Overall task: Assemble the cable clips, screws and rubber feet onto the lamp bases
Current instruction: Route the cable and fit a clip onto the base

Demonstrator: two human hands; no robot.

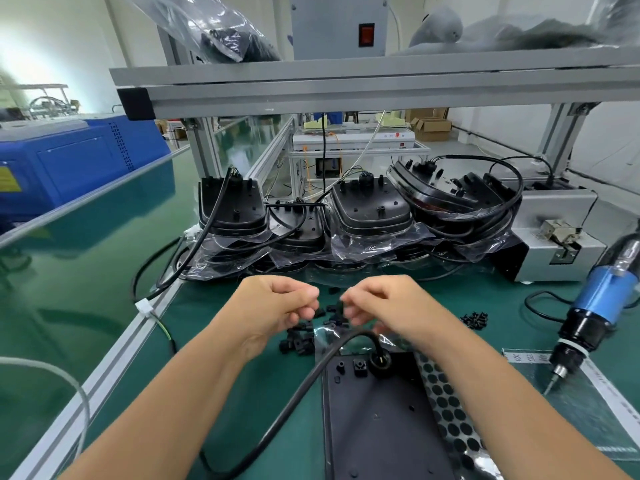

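Two hands meet over the middle of the table (242,393): our left hand (277,304) has its fingers curled in with the tips pinched together, and our right hand (379,306) is curled the same way, a small black piece showing at its fingertips (probably a cable clip, though blur keeps us from being sure). Whether the left holds anything we cannot tell.

Loose cable clips (299,339) lie scattered just beneath the hands. We judge them light, rigid little plastic parts, easy to flick away, so a fingertip pinch across the sides is the sensible hold. Nearest us lies the lamp base (377,420), underside up, flat, hard and probably fairly heavy, so it should stay put while we press parts in. Its cable (304,382) arcs from a round bushing across our left forearm's side; it looks stiff and springy, and we expect it to fight back when we seat it in a clip.

Beside the base on the right is a sheet of rubber feet (446,410), soft dark dots that we would peel by an edge. A small heap of screws (475,320) sits further right, near the hanging electric screwdriver (595,299).

Behind the hands, stacked lamp bases in plastic bags (367,216) crowd the back of the table, their cords looping out, and a grey screw feeder (561,233) stands at the right.
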